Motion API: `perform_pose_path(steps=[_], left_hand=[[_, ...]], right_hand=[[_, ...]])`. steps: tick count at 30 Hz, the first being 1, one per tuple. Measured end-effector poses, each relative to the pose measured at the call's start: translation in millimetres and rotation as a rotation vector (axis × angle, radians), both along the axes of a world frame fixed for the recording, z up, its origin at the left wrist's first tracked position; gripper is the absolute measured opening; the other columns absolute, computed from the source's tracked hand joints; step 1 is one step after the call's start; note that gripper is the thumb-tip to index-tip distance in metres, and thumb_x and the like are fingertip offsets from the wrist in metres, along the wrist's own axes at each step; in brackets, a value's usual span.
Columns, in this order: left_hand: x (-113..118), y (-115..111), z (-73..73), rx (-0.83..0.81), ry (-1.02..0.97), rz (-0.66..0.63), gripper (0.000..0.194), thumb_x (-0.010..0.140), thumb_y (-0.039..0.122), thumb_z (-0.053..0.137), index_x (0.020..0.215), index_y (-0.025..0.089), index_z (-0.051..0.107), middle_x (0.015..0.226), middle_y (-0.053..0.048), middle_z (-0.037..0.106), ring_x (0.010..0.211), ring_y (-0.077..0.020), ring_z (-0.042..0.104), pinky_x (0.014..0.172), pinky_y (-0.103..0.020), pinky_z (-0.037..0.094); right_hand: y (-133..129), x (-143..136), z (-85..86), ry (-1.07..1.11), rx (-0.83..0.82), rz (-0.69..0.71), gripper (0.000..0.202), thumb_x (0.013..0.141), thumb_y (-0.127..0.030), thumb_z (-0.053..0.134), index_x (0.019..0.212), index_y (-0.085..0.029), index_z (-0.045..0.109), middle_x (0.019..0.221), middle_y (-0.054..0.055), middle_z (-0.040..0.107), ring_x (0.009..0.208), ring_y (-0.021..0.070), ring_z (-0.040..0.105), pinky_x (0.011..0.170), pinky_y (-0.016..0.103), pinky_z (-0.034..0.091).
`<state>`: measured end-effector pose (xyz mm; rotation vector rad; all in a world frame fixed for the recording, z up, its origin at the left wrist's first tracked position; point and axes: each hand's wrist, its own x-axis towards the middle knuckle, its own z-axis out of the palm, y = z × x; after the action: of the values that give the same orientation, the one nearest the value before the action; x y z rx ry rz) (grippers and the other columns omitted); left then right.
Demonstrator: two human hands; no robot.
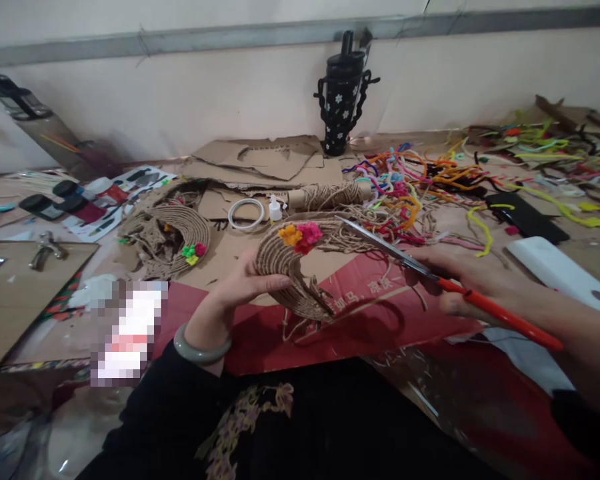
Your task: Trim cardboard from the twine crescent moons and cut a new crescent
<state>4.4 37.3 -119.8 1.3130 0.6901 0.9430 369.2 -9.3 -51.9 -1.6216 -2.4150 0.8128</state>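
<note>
In my left hand (245,283) is a curved wreath (270,257) of coiled jute twine, gripped at its left side with the thumb in front. Orange and pink pipe-cleaner flowers (301,237) sit on its upper part, and loose twine ends trail from it. My right hand (445,277) is closed around red-handled scissors (460,288). Their blades point left, just above the loose twine (345,237), and look closed together. A second twine wreath (193,227) with green, red and yellow flowers lies to the left.
Cardboard pieces (260,157), a twine roll (335,197), a tape roll (246,214) and a small glue bottle (275,210) lie beyond my hands. Colourful pipe cleaners (410,173) heap at right, near a black phone (527,217). A black tumbler (343,100) stands by the wall; paint jars (83,208) are left.
</note>
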Motion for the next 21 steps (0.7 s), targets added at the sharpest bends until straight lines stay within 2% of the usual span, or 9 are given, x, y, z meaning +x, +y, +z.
perform_pose_path(steps=[2, 7, 11, 16, 21], left_hand=[[0.2, -1.4, 5.8, -0.002, 0.013, -0.032, 0.022, 0.067, 0.026, 0.088, 0.084, 0.016, 0.077, 0.074, -0.006, 0.075, 0.063, -0.0159, 0.069, 0.063, -0.023, 0.061], [-1.8, -5.3, 15.4, -0.021, 0.034, -0.071, 0.024, 0.067, 0.026, 0.088, 0.084, 0.014, 0.076, 0.074, -0.006, 0.075, 0.062, -0.0161, 0.07, 0.062, -0.024, 0.062], [-5.2, -8.7, 15.5, -0.057, 0.071, -0.048, 0.025, 0.066, 0.025, 0.089, 0.084, 0.014, 0.076, 0.075, -0.007, 0.076, 0.064, -0.0182, 0.072, 0.062, -0.026, 0.063], [-4.9, -11.8, 18.1, -0.048, 0.052, -0.072, 0.021, 0.067, 0.023, 0.087, 0.083, 0.015, 0.075, 0.072, -0.005, 0.075, 0.061, -0.0181, 0.071, 0.057, -0.026, 0.063], [-3.4, -14.8, 21.3, -0.088, 0.064, -0.075, 0.02, 0.069, 0.022, 0.086, 0.085, 0.015, 0.076, 0.072, -0.005, 0.076, 0.061, -0.0174, 0.071, 0.06, -0.025, 0.062]], right_hand=[[0.8, -0.8, 7.2, -0.037, -0.046, -0.009, 0.087, 0.078, -0.08, 0.045, 0.142, -0.022, 0.056, 0.091, 0.012, 0.071, 0.082, 0.0332, 0.068, 0.07, 0.048, 0.056], [-2.1, -5.3, 26.0, -0.15, -0.014, -0.04, 0.083, 0.076, -0.075, 0.053, 0.14, -0.023, 0.061, 0.122, 0.016, 0.072, 0.111, 0.0406, 0.066, 0.09, 0.054, 0.055], [-6.8, -1.1, 27.2, -0.163, 0.017, -0.029, 0.074, 0.08, -0.069, 0.057, 0.138, -0.024, 0.062, 0.13, 0.014, 0.069, 0.113, 0.0379, 0.067, 0.094, 0.052, 0.055], [-11.6, 6.6, 22.9, -0.132, 0.123, -0.008, 0.071, 0.082, -0.07, 0.055, 0.136, -0.026, 0.064, 0.13, 0.013, 0.07, 0.113, 0.0382, 0.067, 0.097, 0.052, 0.053], [-13.6, 1.4, 27.5, -0.193, 0.078, -0.037, 0.073, 0.081, -0.071, 0.054, 0.136, -0.024, 0.065, 0.129, 0.015, 0.07, 0.112, 0.0401, 0.067, 0.092, 0.054, 0.056]])
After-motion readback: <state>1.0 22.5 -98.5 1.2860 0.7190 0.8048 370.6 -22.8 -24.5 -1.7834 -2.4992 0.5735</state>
